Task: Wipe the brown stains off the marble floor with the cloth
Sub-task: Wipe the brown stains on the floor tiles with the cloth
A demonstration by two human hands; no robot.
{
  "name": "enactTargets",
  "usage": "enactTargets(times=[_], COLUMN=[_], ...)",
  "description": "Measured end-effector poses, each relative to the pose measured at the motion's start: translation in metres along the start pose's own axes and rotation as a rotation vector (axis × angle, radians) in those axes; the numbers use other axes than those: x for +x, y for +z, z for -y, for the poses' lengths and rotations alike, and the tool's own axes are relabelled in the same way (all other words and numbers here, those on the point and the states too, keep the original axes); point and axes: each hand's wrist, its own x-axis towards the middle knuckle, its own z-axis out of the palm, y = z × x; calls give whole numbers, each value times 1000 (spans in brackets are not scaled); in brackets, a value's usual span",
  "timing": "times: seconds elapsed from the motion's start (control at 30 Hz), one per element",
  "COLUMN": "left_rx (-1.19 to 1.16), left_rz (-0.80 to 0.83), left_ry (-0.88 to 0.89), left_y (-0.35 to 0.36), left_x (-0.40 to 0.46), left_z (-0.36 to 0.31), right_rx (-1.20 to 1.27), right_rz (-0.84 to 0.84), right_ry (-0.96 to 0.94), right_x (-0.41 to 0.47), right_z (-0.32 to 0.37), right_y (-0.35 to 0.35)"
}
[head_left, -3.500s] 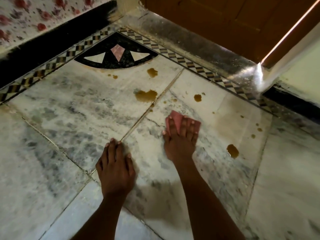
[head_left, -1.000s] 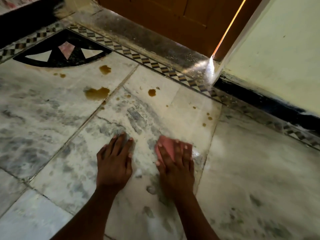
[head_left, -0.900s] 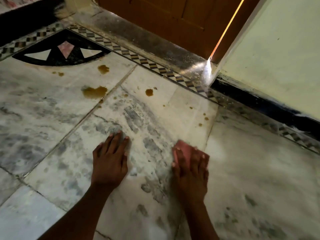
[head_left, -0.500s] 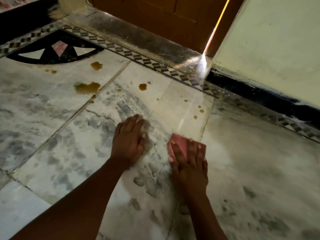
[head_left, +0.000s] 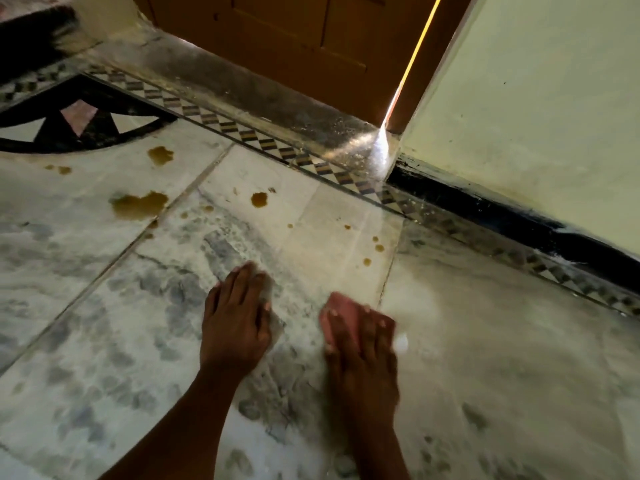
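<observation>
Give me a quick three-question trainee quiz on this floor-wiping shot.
1. True or false: the right hand presses the pink cloth flat on the marble floor.
2. Which hand rests bare on the floor: A) left hand, B) right hand?
3. Fill in: the largest brown stain lies on the slab to the ___ of the hands.

Key: 1 true; 2 A; 3 left.
</observation>
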Motion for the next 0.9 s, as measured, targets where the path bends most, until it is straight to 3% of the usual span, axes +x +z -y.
enactTargets(times=[0.13,0.27,0.37,0.57,0.63,0.7,0.73,0.8,0.87,0.9], left_rx=[17,23,21,28,32,38,38,34,29,30], left_rz=[4,4,2,14,14,11,12,15,13,14], left_ry=[-8,-17,-16,-26,-28,-29,-31,-33,-35,-35], left_y=[5,4,3,3,4,4,4,4,4,4], left_x=[1,0,1,1,0,0,1,1,1,0], left_z=[1,-1,0,-1,0,0,-1,-2,-1,-1], right_rx=[39,118,170,955,1320,1477,1410,1007,520,409], right_rz=[-72,-70,44,-141,-60,3,0,-118,-371,-488], right_ry=[230,108,41,385,572,610,601,580,589,536], right_x=[39,59,52,52,58,63,63,59,47,42], right_z=[-2,34,48,38,32,21,12,-12,-29,-30], right_y=[-3,-21,-34,-47,-59,-68,-68,-60,-55,-52])
